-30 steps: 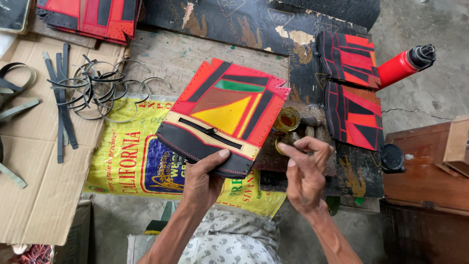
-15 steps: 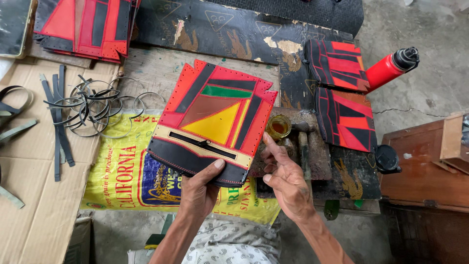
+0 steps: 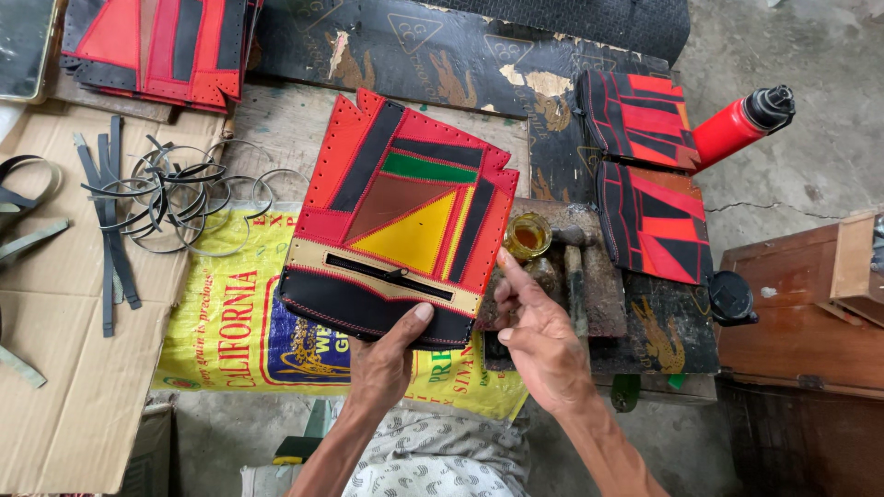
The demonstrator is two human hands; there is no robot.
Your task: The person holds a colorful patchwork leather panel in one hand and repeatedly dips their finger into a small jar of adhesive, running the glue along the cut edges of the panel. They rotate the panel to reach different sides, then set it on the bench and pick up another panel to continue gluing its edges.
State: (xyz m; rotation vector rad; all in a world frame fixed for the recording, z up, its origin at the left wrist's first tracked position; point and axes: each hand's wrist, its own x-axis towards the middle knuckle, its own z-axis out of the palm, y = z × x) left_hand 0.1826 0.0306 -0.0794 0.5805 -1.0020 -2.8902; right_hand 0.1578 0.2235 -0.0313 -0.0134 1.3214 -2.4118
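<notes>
My left hand (image 3: 385, 357) grips the lower black edge of a patchwork leather panel (image 3: 402, 212), thumb on top. The panel is red, black, green, brown and yellow, with a tan strip and a black zipper across it. It is held tilted above a yellow printed sack (image 3: 230, 322). My right hand (image 3: 539, 336) is beside the panel's right edge, index finger stretched up toward that edge, holding nothing I can see. Just above that finger stands a small open glass jar of amber liquid (image 3: 527, 236).
Two red-and-black leather pieces (image 3: 649, 175) lie at the right next to a red bottle (image 3: 737, 124) and a black cap (image 3: 732, 296). Metal rings and black straps (image 3: 166, 198) lie on cardboard (image 3: 64, 387) at the left. More panels (image 3: 157, 41) are stacked top left. A wooden box (image 3: 810, 313) sits right.
The panel has been raised and held closer to the camera. My right hand left the jar area, opened, and now points its index finger at the panel's right edge.
</notes>
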